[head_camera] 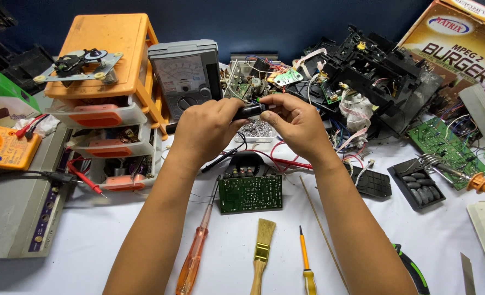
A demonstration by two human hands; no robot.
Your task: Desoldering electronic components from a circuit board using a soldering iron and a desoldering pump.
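Both hands, left hand [207,127] and right hand [296,124], grip a black cylindrical tool [249,111] above the green circuit board [250,193]; a slip could drop it onto the board's components.

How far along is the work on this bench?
Done: a black casing lies opened, boards and wires exposed. In hand: the left hand and right hand together hold a small black cylinder above a green board. Left: the board lies loose and the screwdrivers and brush rest untouched.
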